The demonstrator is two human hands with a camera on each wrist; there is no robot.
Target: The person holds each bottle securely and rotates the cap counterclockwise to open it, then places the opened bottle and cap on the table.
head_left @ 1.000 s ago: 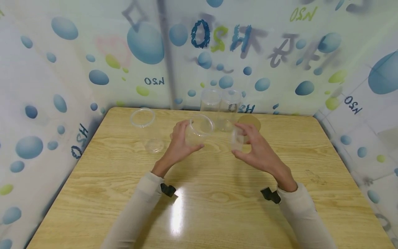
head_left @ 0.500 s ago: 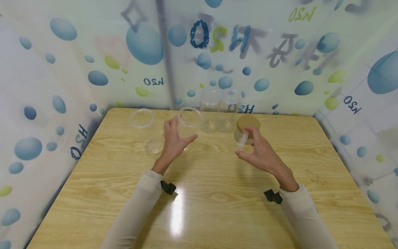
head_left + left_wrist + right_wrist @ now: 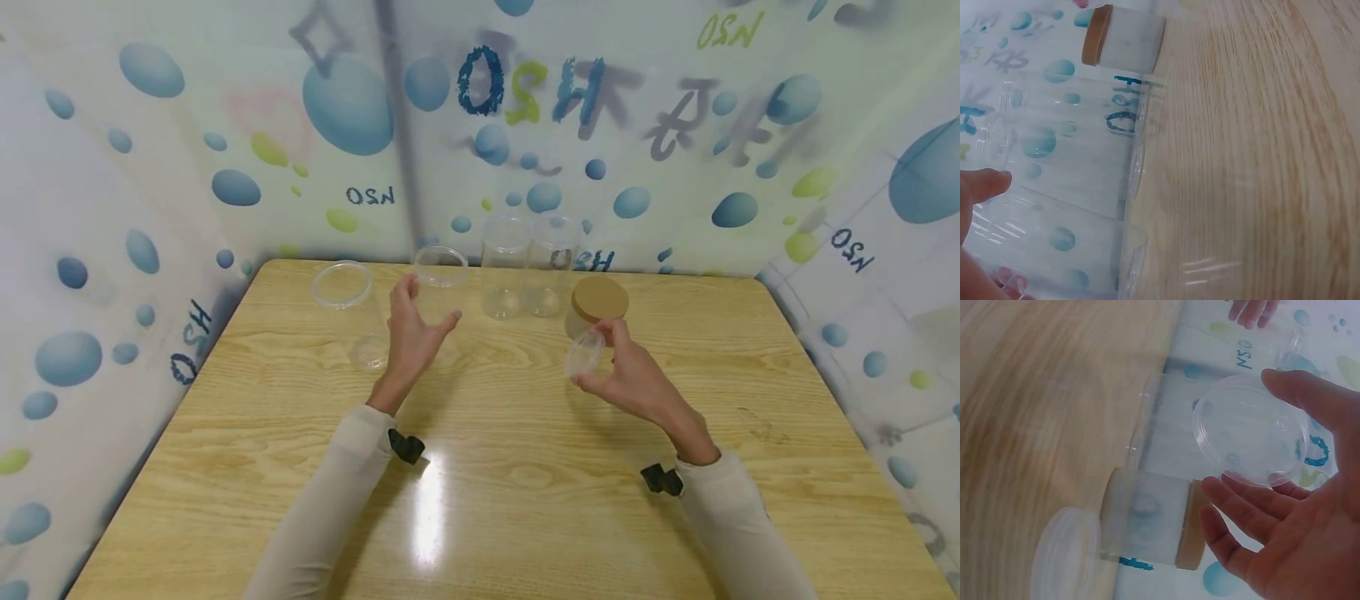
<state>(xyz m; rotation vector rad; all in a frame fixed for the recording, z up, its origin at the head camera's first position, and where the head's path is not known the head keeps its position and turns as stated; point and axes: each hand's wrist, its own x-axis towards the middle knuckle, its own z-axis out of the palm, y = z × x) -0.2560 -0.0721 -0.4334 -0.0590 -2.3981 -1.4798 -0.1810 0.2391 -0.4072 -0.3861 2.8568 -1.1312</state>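
The left hand (image 3: 412,333) brings a clear jar (image 3: 445,288) far and left, just beside a pair of jars (image 3: 503,271), fingers about it; whether they grip it cannot be told. The right hand (image 3: 633,373) pinches a clear lid (image 3: 582,356) near the brown-topped jar (image 3: 599,302). Jar and lid now stand farther apart, the jar apparently uncovered.

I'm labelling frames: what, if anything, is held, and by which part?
The right hand holds a clear lid by its rim. The left hand is at the side of a clear jar; whether it grips cannot be told.
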